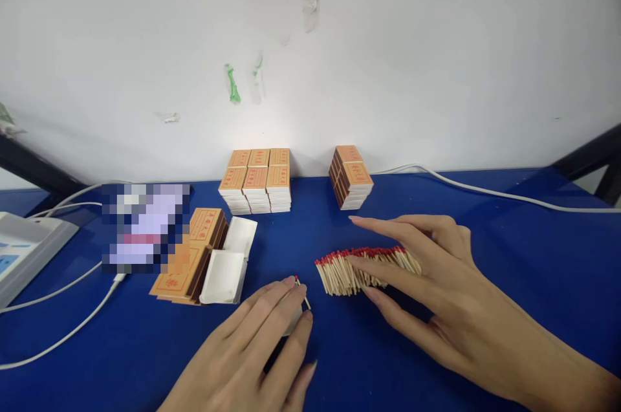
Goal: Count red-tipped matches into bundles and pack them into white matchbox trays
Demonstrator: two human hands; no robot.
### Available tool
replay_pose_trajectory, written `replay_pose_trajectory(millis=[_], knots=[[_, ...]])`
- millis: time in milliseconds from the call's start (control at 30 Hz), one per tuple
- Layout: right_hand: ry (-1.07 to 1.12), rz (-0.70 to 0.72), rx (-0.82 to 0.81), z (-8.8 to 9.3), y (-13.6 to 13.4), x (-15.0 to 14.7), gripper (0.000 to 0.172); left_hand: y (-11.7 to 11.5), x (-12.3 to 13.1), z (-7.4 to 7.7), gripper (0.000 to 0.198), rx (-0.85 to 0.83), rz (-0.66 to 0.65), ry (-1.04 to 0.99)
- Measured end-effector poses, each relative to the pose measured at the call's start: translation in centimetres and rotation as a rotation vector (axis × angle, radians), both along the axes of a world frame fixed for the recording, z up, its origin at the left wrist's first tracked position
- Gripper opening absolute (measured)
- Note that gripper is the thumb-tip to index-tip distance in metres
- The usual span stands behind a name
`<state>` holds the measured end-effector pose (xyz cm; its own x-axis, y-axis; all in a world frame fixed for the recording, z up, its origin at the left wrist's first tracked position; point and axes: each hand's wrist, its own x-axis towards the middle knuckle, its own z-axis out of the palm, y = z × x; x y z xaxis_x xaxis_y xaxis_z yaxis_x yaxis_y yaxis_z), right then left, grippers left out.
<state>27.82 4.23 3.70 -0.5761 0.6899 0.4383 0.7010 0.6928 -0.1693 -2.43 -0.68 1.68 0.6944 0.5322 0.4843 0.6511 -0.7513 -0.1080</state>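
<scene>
A pile of red-tipped matches [347, 268] lies on the blue table [509, 250]. My right hand [436, 289] rests over its right half with fingers stretched out and spread. My left hand [262, 347] lies to the left of the pile, fingers curled over a small white box tray that is mostly hidden; one or two matches [303, 292] stick out at its fingertips. Two empty white trays [230, 263] lie just beyond the left hand.
Orange matchbox sleeves [189, 257] lie beside the trays. Stacked matchboxes [256, 180] and a smaller stack [350, 176] stand at the white wall. A white device [24, 250] and cables [58, 334] occupy the left; another cable [485, 189] runs at the back right.
</scene>
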Motion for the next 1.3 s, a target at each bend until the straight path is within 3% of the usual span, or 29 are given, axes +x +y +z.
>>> replay_pose_trajectory(millis=[167,767,967,1300], knots=[[0.023,0.018,-0.028,0.1,-0.6,-0.7,0.048,0.0,-0.1,-0.1,0.031,0.0,0.001,0.001],[0.065,0.198,0.057,0.0,-2.0,-4.1,0.019,0.2,0.5,-0.5,0.035,0.041,-0.005,0.013],[0.128,0.148,-0.008,-0.2,-2.3,-4.3,0.018,0.0,0.7,-1.1,0.04,0.035,-0.002,0.017],[0.09,0.155,0.044,0.5,-1.6,-3.7,0.019,0.1,0.7,-1.6,0.047,-0.042,-0.003,0.044]])
